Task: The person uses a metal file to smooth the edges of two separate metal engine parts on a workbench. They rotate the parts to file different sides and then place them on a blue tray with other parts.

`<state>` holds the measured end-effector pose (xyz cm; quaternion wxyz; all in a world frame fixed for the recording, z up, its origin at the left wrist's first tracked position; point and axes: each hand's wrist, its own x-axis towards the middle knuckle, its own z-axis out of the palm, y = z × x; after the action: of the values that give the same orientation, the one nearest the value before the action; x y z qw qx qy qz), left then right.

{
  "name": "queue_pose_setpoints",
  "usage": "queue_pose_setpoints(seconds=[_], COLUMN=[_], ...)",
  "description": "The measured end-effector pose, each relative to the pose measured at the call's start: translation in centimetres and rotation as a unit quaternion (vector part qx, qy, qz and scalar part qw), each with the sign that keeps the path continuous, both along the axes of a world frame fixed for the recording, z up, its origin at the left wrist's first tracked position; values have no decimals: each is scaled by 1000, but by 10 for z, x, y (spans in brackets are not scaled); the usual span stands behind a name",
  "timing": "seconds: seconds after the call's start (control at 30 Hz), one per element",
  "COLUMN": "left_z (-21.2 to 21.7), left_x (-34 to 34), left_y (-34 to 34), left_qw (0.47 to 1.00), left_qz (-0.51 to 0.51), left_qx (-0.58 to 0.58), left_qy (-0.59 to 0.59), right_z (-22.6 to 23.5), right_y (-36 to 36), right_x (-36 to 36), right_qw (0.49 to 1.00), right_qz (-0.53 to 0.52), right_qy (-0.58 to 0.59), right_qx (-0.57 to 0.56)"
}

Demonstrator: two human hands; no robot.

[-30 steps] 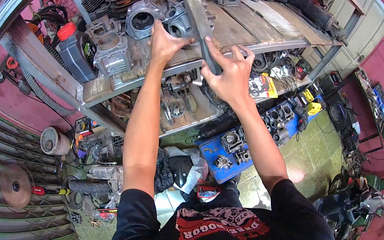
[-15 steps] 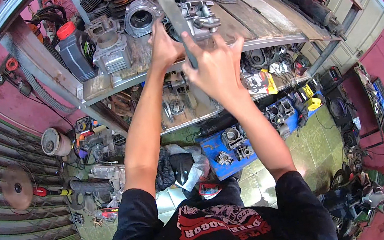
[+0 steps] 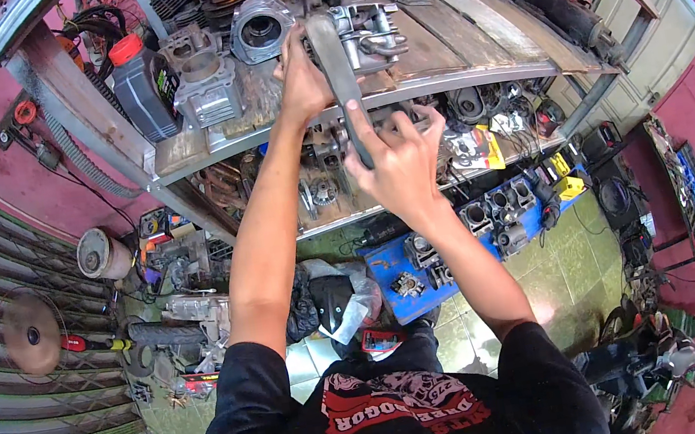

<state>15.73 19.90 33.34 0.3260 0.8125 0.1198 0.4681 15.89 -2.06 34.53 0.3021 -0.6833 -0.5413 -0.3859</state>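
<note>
A long flat grey file (image 3: pixel 333 62) slants across the front edge of the workbench. My right hand (image 3: pixel 401 164) is closed on its lower end, with the index finger stretched along the bar. Beside the file's upper part, my left hand (image 3: pixel 305 84) is closed at the bench edge. What it grips is hidden behind the fingers and the file. Just right of the file's upper end, a silver engine cylinder head (image 3: pixel 371 34) rests on the boards. To the left of my left hand stands a grey metal housing (image 3: pixel 259 30) with a round bore.
A silver cylinder block (image 3: pixel 208 94) and a dark oil bottle (image 3: pixel 145 93) with a red cap stand at the bench's left. Below is a shelf (image 3: pixel 338 211) with engine parts. A blue bench (image 3: pixel 414 301) carries several cylinders. At far left, a round fan (image 3: pixel 33 334) stands before the shutter.
My right hand has drawn the file down toward me, so its upper end is lower and a little to the right. My left hand stays near the same spot.
</note>
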Motion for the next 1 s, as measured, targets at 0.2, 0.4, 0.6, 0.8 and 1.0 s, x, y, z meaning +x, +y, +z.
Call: queue_pose_setpoints(seconds=[0.2, 0.4, 0.6, 0.8, 1.0], left_z=[9, -13, -6, -5, -6], left_x=[-1, 0, 0, -6, -3], left_y=[-4, 19, 15, 2, 5], left_qw=[999, 999, 998, 991, 997], left_qz=[-19, -3, -29, -104, -68], left_qx=[-38, 33, -61, -38, -26], left_qy=[12, -16, -21, -76, -37], right_z=[18, -7, 15, 5, -19], right_y=[23, 2, 35, -3, 10], right_x=[15, -8, 16, 1, 17], right_qw=[998, 999, 999, 1000, 999], right_qz=[-32, 29, -7, 26, 10], right_qy=[-47, 9, -32, -4, -53], right_qx=[35, -20, 9, -10, -1])
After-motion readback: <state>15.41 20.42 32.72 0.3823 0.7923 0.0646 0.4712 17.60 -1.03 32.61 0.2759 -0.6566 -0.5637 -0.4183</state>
